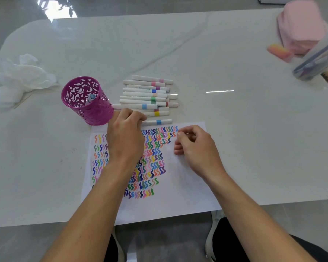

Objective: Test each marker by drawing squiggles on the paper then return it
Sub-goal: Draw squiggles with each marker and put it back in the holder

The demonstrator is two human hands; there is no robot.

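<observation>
Markers [146,95]: white-barrelled pile with coloured bands, on counter [216,63] just beyond paper [178,186]. Blue-banded marker [158,121] lies along paper's far edge. Paper carries rows of coloured squiggles [151,148]. Left hand [125,133]: over paper's far-left part, fingers curled onto blue-banded marker's left end; grip unclear. Right hand [194,146]: over paper's far-right part, fingers curled, thumb meeting forefinger; contents unclear. Cup [87,103]: purple, beyond paper's far-left corner, holds single marker [91,97]. Tissue [23,76]: far left of paper.
</observation>
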